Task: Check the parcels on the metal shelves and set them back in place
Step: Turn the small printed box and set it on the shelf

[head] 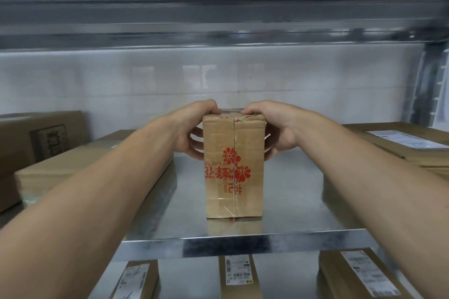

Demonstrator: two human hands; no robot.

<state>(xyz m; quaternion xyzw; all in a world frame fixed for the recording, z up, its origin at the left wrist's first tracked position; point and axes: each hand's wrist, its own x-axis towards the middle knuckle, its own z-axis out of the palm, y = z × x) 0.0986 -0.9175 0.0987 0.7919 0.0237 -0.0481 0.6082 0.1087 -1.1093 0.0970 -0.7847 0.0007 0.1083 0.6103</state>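
Head camera showed my left hand (193, 128) and right hand (279, 128) gripping the top of the tall box (233, 167), standing straight up between them on the shelf (296, 201).

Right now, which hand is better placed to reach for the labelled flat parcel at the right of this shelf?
Probably the right hand: it grips the flower-print box on the side nearer that labelled parcel; the left hand would have to cross the box.
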